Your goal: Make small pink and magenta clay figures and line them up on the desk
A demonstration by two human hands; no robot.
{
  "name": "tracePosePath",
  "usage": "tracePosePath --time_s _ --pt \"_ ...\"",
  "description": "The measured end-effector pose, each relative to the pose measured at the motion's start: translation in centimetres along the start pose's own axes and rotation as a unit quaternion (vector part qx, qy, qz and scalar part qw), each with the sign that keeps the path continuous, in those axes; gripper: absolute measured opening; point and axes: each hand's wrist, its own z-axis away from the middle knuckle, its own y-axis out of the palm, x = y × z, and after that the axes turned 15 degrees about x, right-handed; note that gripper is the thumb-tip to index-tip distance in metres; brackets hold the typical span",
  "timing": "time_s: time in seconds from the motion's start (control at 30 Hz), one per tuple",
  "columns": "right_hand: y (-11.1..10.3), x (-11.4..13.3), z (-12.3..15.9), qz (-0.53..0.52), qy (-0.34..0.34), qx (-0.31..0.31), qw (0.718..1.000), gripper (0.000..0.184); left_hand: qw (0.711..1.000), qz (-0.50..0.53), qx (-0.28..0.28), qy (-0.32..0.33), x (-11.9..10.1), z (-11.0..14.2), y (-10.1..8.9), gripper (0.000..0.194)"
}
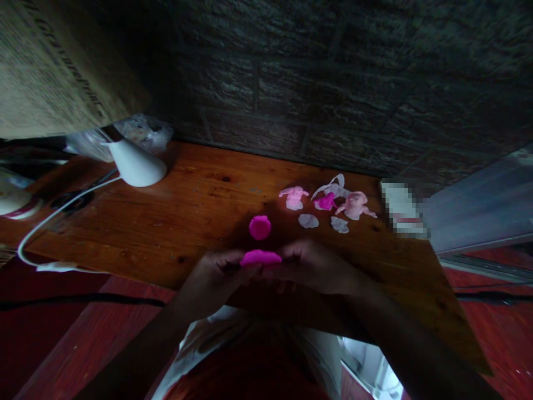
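Both of my hands pinch a bright pink, thin flat piece (pixel 261 258), perhaps paper or soft clay; I cannot tell which. My left hand (pixel 219 278) grips its left side and my right hand (pixel 318 269) its right side. Just beyond, a round magenta piece (pixel 260 227) lies on the wooden table (pixel 200 205). Farther right sit a light pink crumpled piece (pixel 293 197), a small magenta crumpled piece (pixel 325 201) and a peach-pink one (pixel 355 205). Two pale flat scraps (pixel 308 221) lie in front of them, and a whitish curled strip (pixel 339 183) behind.
A white lamp base (pixel 139 164) with a white cable (pixel 54 214) stands at the left under a printed paper shade (pixel 62 72). Clear plastic wrapping (pixel 150 133) lies behind it. A dark brick-patterned wall (pixel 291 83) borders the back. A blurred pale box (pixel 403 210) rests at the right edge.
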Motion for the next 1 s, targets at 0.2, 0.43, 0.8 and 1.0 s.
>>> tracePosePath --time_s 0.2,0.43,0.8,1.0 --pt "0.76 0.11 -0.24 -0.012 -0.003 -0.001 1.0 0.049 0.999 -0.001 0.03 -0.013 0.23 0.5 -0.36 0.028" --pt "0.08 -0.4 -0.28 -0.032 -0.038 -0.023 0.999 0.04 0.999 -0.039 -0.011 -0.001 0.4 0.16 -0.36 0.033" --pt "0.1 -0.29 -0.49 -0.094 -0.068 -0.071 0.991 0.032 0.998 0.031 -0.053 0.022 -0.06 -0.34 -0.45 0.014" --pt "0.56 -0.55 -0.57 -0.029 -0.097 -0.126 0.987 0.031 0.997 0.027 -0.06 0.046 0.16 -0.08 -0.01 0.013"
